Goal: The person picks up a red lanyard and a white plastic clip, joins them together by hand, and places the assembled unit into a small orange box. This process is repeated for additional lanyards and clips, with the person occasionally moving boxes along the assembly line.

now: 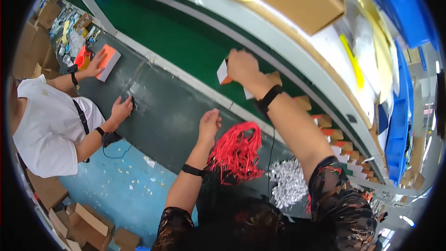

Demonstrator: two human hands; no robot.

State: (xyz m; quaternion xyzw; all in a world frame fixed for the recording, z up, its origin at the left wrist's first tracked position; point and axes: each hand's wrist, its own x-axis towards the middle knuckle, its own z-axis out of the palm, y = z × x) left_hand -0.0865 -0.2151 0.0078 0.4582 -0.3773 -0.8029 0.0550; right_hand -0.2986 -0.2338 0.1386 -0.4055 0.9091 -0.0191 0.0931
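Observation:
My right hand is over the green conveyor belt, its fingers closed on a small white and orange carton. Just behind that wrist another small carton stands on the belt. Above the dark worktop my left hand is closed with fingertips pressed together; whatever they may hold is too small to make out. Beside it lies a heap of red strings. A pile of silvery strips sits farther right, near my body.
A row of cartons runs along the belt at right. A metal rail divides belt from worktop. At left, a co-worker in white touches an orange-topped box. A shelf with a cardboard box overhangs the belt.

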